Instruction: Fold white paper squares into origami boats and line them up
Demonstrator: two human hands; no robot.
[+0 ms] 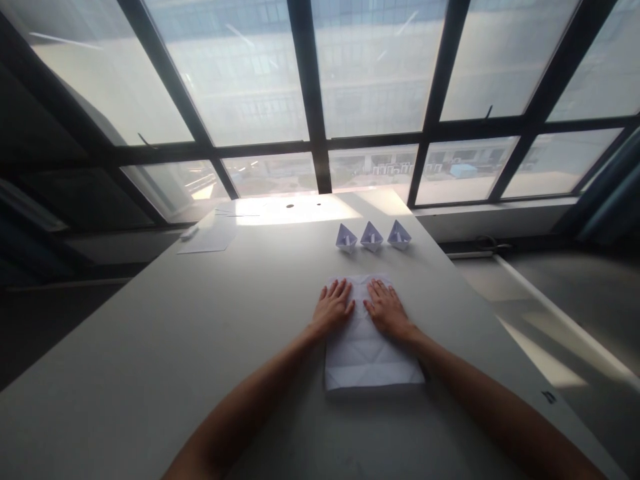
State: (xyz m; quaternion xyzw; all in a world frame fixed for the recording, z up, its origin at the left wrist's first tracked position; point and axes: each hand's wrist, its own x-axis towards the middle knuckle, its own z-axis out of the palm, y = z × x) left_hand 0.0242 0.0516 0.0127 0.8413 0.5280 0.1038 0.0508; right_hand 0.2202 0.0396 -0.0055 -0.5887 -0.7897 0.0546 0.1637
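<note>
A white sheet of paper (pixel 370 363) with crossing crease lines lies on the table in front of me, its near edge slightly raised. My left hand (pixel 335 305) rests flat on the sheet's far left part, fingers stretched out. On the far right part lies my right hand (pixel 386 307), also flat with its fingers spread. A strip of creased paper shows between the two hands. Beyond the sheet stand three folded paper boats in a row: the left boat (pixel 346 239), the middle boat (pixel 371 237) and the right boat (pixel 399 235).
The white table (pixel 200 340) reaches toward large windows (pixel 370 73) with dark frames. At its far left lie flat paper sheets (pixel 210 238) and a small white object (pixel 189 233). A small dark mark (pixel 549 397) is near the right edge. Floor shows beyond that edge.
</note>
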